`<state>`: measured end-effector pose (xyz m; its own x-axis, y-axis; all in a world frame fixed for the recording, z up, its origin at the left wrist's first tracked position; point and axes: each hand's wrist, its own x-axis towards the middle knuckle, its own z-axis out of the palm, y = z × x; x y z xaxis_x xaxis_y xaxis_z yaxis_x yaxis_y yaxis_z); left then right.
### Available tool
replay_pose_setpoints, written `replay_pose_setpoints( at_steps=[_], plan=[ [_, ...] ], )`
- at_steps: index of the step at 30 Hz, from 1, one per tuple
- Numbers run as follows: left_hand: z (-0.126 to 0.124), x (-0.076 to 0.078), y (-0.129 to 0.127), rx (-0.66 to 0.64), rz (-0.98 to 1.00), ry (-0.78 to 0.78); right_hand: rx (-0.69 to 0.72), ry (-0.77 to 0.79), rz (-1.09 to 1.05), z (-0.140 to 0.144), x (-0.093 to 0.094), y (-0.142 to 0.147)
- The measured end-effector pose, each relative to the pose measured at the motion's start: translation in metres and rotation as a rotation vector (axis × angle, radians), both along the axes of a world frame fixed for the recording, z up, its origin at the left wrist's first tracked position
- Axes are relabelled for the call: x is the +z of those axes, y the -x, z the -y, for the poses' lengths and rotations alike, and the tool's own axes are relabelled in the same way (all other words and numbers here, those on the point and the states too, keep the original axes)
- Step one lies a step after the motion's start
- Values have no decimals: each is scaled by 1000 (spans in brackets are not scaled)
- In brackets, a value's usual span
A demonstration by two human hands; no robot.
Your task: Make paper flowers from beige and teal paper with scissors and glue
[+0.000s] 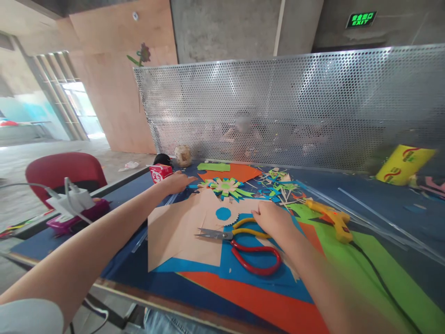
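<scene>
My left hand (178, 183) reaches over the far left edge of a peach paper sheet (184, 222), fingers stretched out, beside a red box (161, 173). Just right of it lies a flower of layered green, blue and peach paper strips (227, 186). My right hand (274, 219) is closed at the right side of the peach paper; whatever it pinches is hidden. Scissors (222, 235) with one red and one yellow handle lie partly open on the sheets, close to that hand. A round hole in the peach paper shows blue paper (223, 213) beneath.
A yellow glue gun (332, 219) lies on green paper (378, 255) at right, its cord trailing forward. Paper scraps (278, 183) and clear glue sticks (375, 215) are behind. A perforated metal screen (278, 106) borders the table. A power strip (71, 204) sits at left.
</scene>
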<state>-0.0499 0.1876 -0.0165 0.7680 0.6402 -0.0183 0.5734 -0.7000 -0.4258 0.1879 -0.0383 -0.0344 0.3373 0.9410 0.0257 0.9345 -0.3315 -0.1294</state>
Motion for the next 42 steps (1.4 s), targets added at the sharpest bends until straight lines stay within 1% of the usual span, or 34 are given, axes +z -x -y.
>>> replay_pose_setpoints(
  at_steps=[4, 8, 12, 15, 18, 22, 24, 26, 28, 30, 33, 36, 38, 40, 42],
  plan=[
    [-2, 1, 2, -14, -15, -9, -8, 3, 0, -1, 0, 0],
    [-2, -4, 4, -44, 13, -37, -19, 6, -1, -1, 0, -1],
    [-2, -10, 5, -66, 76, -50, -13, -1, -8, 0, 1, 0],
    [0, -11, 5, -74, 164, -42, -10, -9, -17, 1, 2, 0],
    [3, -3, 5, -68, 314, -25, -8, -29, -28, 1, 1, 0],
    [10, 17, 1, -22, 612, 28, -10, -100, -69, 1, 1, 1],
    [17, 27, -6, 1, 775, 98, -12, -153, -110, 0, 2, 1],
    [27, 33, -16, 18, 929, 214, -1, -221, -173, -1, 1, 1],
    [40, 35, -29, 24, 1049, 394, 40, -302, -267, -3, 0, 2],
    [56, 33, -42, 26, 1144, 578, 99, -384, -384, -6, -3, 3],
    [81, 28, -58, 12, 1239, 821, 153, -494, -533, -11, -7, 3],
    [99, 20, -69, 23, 1309, 997, 109, -637, -602, -12, -7, 2],
    [107, 12, -75, 47, 1355, 1072, 35, -764, -598, -11, -5, 0],
    [113, 3, -82, 76, 1418, 1116, -25, -878, -564, -8, -2, -1],
    [118, -7, -89, 97, 1478, 1145, -29, -939, -531, -6, 1, -1]
  ],
)
